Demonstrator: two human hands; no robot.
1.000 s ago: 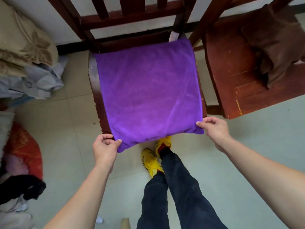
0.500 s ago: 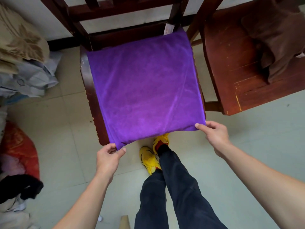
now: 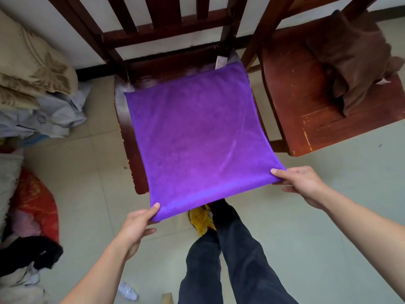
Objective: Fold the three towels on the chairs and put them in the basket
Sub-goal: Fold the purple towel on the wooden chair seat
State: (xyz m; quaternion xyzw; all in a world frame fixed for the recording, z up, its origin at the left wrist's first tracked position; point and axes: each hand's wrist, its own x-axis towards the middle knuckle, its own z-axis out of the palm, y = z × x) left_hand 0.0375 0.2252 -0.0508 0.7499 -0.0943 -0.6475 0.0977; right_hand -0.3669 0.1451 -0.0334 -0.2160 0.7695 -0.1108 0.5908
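purple towel [image 3: 192,137] flat over the chair [image 3: 129,137] seat, left hand [image 3: 137,227] and right hand [image 3: 304,185] each pinching a front corner in their fingers, brown towel [image 3: 352,53] bunched on the next chair [image 3: 306,119]

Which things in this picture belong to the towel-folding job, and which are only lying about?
Job:
purple towel, pinched at its near corners by left hand and right hand
brown towel
left chair
right chair

Lying about, all at the left:
beige blankets
pale blue cloth
red bundle
black garment
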